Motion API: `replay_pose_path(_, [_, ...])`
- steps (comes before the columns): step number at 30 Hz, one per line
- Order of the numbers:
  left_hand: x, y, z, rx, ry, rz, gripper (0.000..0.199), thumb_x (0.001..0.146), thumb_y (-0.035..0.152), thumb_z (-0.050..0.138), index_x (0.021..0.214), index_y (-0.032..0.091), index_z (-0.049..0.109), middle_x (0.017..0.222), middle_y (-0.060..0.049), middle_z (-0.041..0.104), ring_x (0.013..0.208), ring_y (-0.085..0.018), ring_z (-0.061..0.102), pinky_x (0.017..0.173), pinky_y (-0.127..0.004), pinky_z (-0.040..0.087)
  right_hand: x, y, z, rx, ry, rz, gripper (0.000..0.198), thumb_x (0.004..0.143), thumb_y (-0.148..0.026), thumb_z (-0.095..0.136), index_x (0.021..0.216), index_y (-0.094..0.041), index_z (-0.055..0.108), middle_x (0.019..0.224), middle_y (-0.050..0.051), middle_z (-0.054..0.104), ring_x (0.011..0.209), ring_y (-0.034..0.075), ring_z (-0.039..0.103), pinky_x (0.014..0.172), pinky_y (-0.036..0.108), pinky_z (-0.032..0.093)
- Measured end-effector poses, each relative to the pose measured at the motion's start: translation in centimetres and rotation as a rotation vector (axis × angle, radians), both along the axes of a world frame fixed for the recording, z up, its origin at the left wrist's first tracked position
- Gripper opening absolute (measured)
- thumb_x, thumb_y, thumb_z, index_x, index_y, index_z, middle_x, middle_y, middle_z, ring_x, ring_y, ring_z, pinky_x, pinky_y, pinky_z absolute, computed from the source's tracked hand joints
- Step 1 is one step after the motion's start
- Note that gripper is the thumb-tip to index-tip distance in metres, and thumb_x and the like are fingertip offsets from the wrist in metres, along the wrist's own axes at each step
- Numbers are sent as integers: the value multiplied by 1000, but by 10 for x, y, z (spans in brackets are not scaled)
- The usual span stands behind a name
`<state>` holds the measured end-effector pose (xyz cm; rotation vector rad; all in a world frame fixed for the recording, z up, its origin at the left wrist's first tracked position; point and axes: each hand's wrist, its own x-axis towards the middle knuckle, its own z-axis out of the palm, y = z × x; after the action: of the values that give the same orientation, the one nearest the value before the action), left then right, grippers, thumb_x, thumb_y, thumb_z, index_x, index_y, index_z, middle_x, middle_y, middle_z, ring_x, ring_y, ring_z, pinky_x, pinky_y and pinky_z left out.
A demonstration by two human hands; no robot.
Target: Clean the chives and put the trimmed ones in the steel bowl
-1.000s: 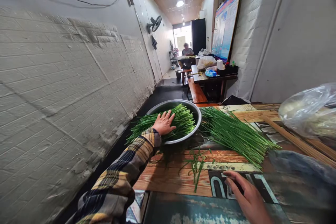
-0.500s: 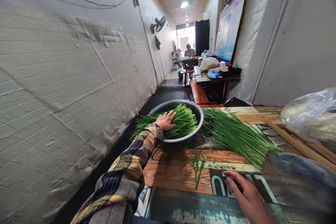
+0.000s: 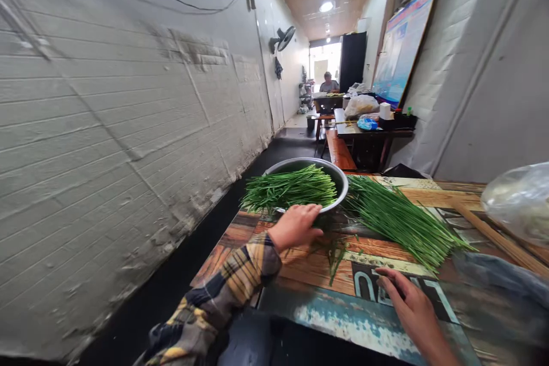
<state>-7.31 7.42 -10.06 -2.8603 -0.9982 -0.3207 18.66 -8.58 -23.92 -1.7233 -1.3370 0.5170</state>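
My left hand, in a plaid sleeve, is at the near rim of a metal basin. Its fingers reach over the rim and its thumb stands apart; I see nothing held in it. Inside the basin lies a heap of green chives, their leafy ends hanging over the left side. My right hand is low over the table, fingers loosely curved with a gap between thumb and forefinger, holding nothing visible. Beyond it a second bunch of chives is spread on the table. Loose green scraps lie between the hands.
The patterned wooden table also bears a clear plastic bag, a dark bag and a wooden strip at right. A white wall runs along the left. Farther back are a bench, another table and a seated person.
My left hand has come off the chives in the basin and back to its near rim. The right hand stays low over the table. The view has turned slightly left.
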Motion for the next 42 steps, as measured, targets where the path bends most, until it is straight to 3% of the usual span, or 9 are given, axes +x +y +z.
replay_pose_path(6, [13, -28, -39, 144, -84, 159, 76, 78, 41, 65, 142, 16, 32, 132, -14, 50, 119, -29, 48, 106, -45, 33, -1, -5, 2, 15, -26, -8, 38, 80, -54, 49, 96, -26, 69, 96, 4, 73, 88, 25, 68, 81, 38, 53])
replay_pose_path(13, [-9, -21, -28, 136, -7, 102, 76, 80, 36, 64, 144, 18, 27, 128, -13, 51, 119, -28, 48, 103, -45, 35, -6, -10, 19, 51, -6, 0, 36, 85, -47, 44, 98, -23, 67, 91, 6, 72, 85, 24, 67, 80, 36, 49])
replay_pose_path(17, [-2, -52, -26, 118, -75, 150, 71, 82, 36, 60, 143, 15, 30, 147, -18, 35, 137, -32, 32, 113, -50, 24, -5, -11, 17, 63, 34, 21, 35, 85, -47, 45, 99, -23, 66, 89, 6, 72, 85, 25, 66, 79, 37, 48])
replay_pose_path(22, [57, -118, -63, -202, -18, -333, 84, 85, 59, 48, 146, 9, 22, 152, -20, 30, 140, -29, 29, 113, -43, 30, 0, -11, 6, 128, 275, -118, 40, 84, -53, 48, 101, -21, 65, 82, 6, 69, 75, 22, 65, 72, 35, 50])
replay_pose_path(27, [119, -148, -95, -274, -42, -413, 84, 87, 66, 35, 146, 7, 22, 151, -21, 30, 141, -32, 28, 115, -47, 25, 7, -11, 4, 284, 523, -351, 43, 82, -56, 51, 103, -19, 60, 82, 4, 66, 71, 19, 62, 68, 32, 51])
replay_pose_path(32, [131, -110, -101, -233, -16, -448, 76, 87, 64, 37, 148, 20, 24, 154, -12, 29, 142, -28, 27, 116, -49, 22, 7, -10, 6, 265, 482, -336, 43, 82, -56, 51, 102, -20, 61, 84, 6, 67, 76, 21, 63, 72, 34, 51])
replay_pose_path(38, [90, -25, -79, -289, 121, 93, 63, 92, 48, 40, 142, 11, 34, 154, -18, 26, 142, -29, 26, 113, -50, 28, 6, -13, 7, 243, 467, -266, 43, 84, -56, 48, 102, -19, 61, 80, 6, 67, 71, 21, 63, 70, 35, 52])
replay_pose_path(40, [81, -28, -69, -255, 120, 182, 58, 92, 41, 43, 138, 7, 39, 151, -21, 31, 140, -30, 32, 112, -49, 31, 5, -14, 8, 245, 487, -253, 42, 85, -56, 48, 102, -19, 61, 80, 6, 67, 71, 20, 62, 70, 34, 51])
replay_pose_path(42, [79, -54, -65, -163, 49, 104, 54, 91, 36, 45, 138, 8, 39, 152, -20, 30, 140, -29, 32, 113, -47, 31, 4, -14, 8, 236, 509, -242, 42, 84, -56, 50, 101, -19, 61, 82, 6, 66, 72, 20, 62, 70, 33, 51])
